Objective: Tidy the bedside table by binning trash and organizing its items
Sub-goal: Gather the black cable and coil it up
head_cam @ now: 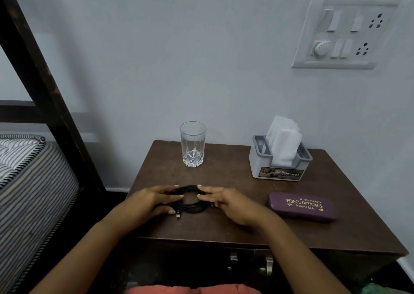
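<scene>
Dim, cool bluish cast overall; light soft and diffuse, no hard glare; bed frame (44, 80) throws a broad faint shadow on the wall (156, 58) to its right; switchboard (345, 31) soft and smeared, skewed by wide-angle stretch near the edge; frame post leans the same way; glass (192, 143) shows only weak highlights; gold print on the spectacle case (302, 206) readable; bedside table (246, 215) front and lower corners fall near-black.
</scene>
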